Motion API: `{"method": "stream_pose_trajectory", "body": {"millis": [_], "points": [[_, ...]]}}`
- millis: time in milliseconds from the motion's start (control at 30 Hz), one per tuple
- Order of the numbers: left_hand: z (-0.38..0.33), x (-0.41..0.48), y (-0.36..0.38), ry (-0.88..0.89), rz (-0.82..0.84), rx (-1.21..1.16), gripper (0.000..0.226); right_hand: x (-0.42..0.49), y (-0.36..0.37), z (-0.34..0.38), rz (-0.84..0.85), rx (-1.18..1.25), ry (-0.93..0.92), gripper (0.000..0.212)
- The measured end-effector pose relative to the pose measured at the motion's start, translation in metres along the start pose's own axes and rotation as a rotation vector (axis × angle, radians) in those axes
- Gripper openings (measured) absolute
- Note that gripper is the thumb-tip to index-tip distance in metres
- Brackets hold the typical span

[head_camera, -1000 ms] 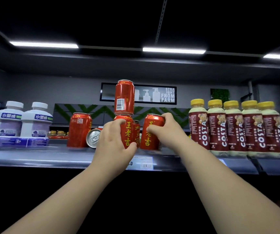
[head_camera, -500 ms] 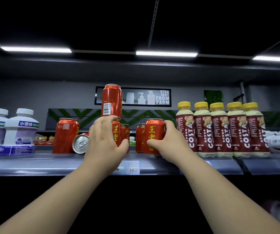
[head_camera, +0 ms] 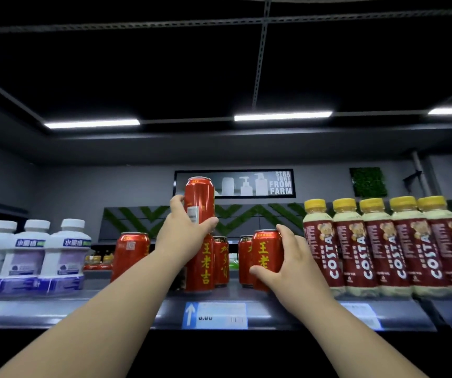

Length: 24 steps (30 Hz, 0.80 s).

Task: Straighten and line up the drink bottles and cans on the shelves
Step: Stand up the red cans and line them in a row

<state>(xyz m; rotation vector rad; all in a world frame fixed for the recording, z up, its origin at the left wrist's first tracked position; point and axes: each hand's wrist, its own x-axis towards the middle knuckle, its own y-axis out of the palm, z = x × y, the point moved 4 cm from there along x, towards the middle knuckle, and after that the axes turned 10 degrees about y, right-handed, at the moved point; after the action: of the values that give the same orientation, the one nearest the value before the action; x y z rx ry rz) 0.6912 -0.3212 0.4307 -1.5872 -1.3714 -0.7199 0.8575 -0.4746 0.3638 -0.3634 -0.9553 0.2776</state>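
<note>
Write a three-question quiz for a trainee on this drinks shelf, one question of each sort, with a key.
1. True or false: the left hand grips the upper red can, which sits above the lower red can.
2. What do the right hand fingers curl round? A. a glass jar. B. the rightmost red can, next to the Costa bottles. C. a cardboard box.
3. How many yellow-capped Costa bottles show in the row?

Key: 1 true; 2 B; 3 five.
</note>
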Motion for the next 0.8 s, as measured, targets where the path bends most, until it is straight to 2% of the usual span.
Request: {"method": "stream_pose_trajectory", "body": {"millis": [133, 300, 467, 633, 767, 800], "points": [[-0.003, 0.002, -0.001, 0.046, -0.043, 0.089, 0.080, 0.001, -0.001, 0.002, -0.008, -0.014, -0.009, 0.097], [-0.022, -0.010, -0.002, 0.109, -0.129, -0.289, 0.067, 0.000, -0.002, 0.003, -0.013, -0.020, -0.012, 0.094], [-0.045, -0.041, 0.015, 0.070, -0.021, -0.531, 0.058, 0.001, -0.005, 0.000, -0.021, 0.018, 0.000, 0.090], [-0.047, -0.068, 0.055, -0.120, 0.139, -0.706, 0.055, -0.002, -0.010, -0.002, -0.031, -0.007, -0.021, 0.084], [-0.040, -0.077, 0.072, -0.313, 0.106, -0.907, 0.034, -0.005, -0.008, -0.004, -0.036, -0.053, -0.048, 0.086], [-0.039, -0.076, 0.073, -0.311, 0.116, -0.903, 0.038, -0.005, -0.007, -0.005, -0.032, -0.056, -0.048, 0.089]]}}
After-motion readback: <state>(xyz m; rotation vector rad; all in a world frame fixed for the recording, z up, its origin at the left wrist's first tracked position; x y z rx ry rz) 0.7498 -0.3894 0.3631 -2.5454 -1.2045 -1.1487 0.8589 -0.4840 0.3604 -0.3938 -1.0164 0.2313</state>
